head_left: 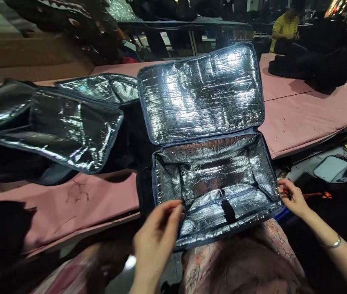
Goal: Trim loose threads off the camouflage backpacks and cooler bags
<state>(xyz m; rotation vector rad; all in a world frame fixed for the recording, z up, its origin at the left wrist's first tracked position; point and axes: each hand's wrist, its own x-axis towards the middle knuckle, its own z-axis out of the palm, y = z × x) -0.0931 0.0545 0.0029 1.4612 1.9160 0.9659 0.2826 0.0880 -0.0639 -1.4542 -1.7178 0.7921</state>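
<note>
An insulated bag with crinkled silver foil lining and dark blue binding rests by my lap, against the table's edge. Its lid is folded up and back, so the inside shows. A short black strap lies on the lining near the front wall. With thumb and fingers closed together, my left hand pinches the bag's left front rim. At the right front corner is my right hand, its fingers curled and touching the bag's edge. Something small, dark and partly red shows within those fingers, too hidden to name.
More foil-lined bags lie open at the left on the pink-covered table. Black bundles sit at the right rear. A cardboard box stands at the back left. A person in yellow is far behind.
</note>
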